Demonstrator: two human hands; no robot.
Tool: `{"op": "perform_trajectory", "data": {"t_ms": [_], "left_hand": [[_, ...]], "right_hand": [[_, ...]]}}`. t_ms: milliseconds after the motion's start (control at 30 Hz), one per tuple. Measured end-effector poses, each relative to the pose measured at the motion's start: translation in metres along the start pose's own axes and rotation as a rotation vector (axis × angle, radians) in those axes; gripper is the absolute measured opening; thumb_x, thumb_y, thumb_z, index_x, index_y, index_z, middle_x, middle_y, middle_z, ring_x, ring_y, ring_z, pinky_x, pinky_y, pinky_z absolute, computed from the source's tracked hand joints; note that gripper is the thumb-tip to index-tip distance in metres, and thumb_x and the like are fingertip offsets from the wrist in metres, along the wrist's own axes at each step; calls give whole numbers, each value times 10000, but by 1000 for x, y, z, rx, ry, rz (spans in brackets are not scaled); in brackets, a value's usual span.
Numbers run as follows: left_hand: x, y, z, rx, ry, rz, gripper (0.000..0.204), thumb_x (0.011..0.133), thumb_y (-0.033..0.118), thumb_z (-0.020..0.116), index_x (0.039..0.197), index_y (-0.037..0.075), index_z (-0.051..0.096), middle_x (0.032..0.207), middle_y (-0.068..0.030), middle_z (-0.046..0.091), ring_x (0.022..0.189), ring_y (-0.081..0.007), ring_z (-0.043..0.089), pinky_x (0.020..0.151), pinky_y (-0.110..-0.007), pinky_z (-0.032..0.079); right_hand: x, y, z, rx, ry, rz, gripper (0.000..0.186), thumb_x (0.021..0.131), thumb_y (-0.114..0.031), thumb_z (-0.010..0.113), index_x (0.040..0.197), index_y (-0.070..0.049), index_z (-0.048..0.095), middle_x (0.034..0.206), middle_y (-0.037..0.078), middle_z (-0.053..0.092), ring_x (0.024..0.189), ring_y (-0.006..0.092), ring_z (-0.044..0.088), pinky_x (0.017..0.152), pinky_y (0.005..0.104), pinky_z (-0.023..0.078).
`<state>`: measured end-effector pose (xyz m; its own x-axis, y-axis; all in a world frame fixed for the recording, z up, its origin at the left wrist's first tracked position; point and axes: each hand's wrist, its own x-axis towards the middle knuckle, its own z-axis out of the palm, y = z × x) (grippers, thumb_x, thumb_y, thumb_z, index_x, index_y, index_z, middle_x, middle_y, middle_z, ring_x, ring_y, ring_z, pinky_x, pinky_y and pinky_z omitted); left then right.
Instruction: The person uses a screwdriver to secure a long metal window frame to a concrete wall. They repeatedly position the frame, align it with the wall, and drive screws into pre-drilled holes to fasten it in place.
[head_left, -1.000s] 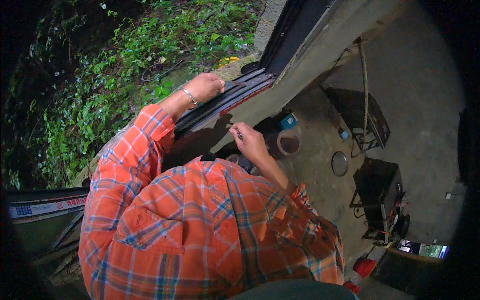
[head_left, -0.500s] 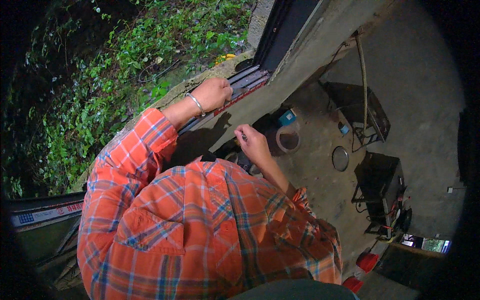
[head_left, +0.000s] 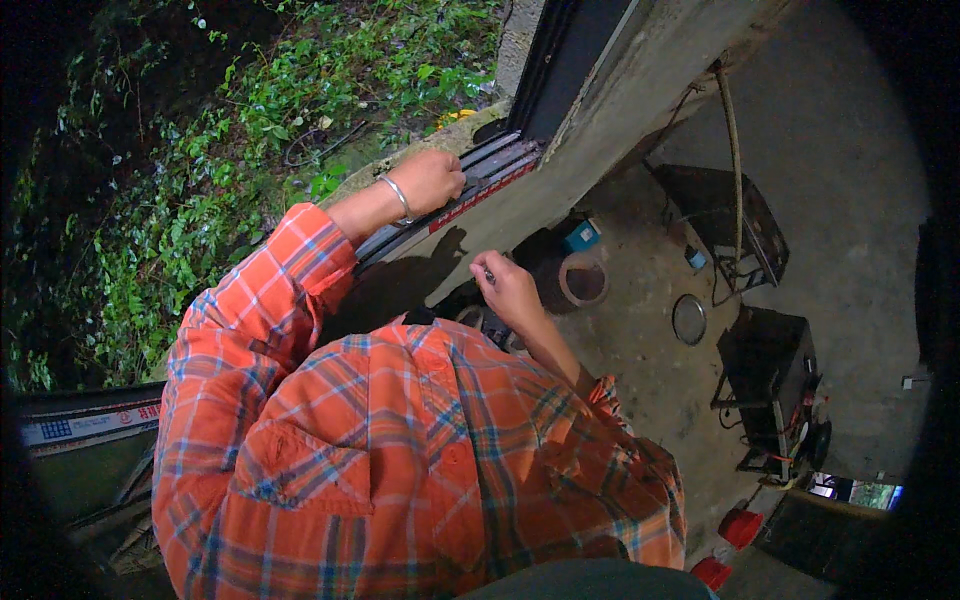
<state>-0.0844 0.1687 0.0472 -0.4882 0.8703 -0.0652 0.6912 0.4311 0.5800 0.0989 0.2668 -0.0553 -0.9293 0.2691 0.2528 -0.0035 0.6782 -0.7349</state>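
Note:
My left hand (head_left: 428, 183), with a silver bangle (head_left: 402, 200) at the wrist, is closed over the metal window track (head_left: 490, 165). Its fingertips press together at the rails, and a small dark piece shows beside them; what it is I cannot make out. A red and white strip (head_left: 470, 207) runs along the track's inner edge. Lower and to the right, inside the wall, my right hand (head_left: 508, 288) is curled in a fist. The dark round end of a small object (head_left: 489, 275) pokes out between thumb and forefinger; its kind is hidden.
Green plants (head_left: 250, 150) grow outside beyond the rough sill. A dark window frame (head_left: 565, 70) rises at the track's far end. On the floor inside stand a round-mouthed container (head_left: 583, 279), a blue box (head_left: 582, 236), a round metal tray (head_left: 689, 319) and a black metal stand (head_left: 765, 370).
My left hand stays at the track with barely any shift. My right hand keeps its place and grip. The view has tilted slightly, moving the room's things a little to the right.

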Motion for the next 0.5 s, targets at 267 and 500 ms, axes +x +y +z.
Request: {"op": "perform_trajectory", "data": {"t_ms": [267, 500], "left_hand": [[26, 6, 26, -47, 107, 49, 186, 747, 157, 476, 686, 24, 590, 581, -118, 558, 557, -277, 536, 552, -353, 435], [58, 6, 38, 120, 81, 109, 97, 652, 57, 520, 722, 30, 583, 666, -120, 572, 652, -277, 553, 594, -330, 445]], "right_hand": [[-1, 9, 0, -21, 2, -46, 132, 792, -175, 560, 864, -75, 515, 756, 132, 590, 685, 315, 580, 567, 382, 460], [-1, 14, -7, -26, -16, 6, 126, 792, -172, 559, 854, -70, 519, 788, 125, 585, 714, 319, 571, 585, 380, 459]]}}
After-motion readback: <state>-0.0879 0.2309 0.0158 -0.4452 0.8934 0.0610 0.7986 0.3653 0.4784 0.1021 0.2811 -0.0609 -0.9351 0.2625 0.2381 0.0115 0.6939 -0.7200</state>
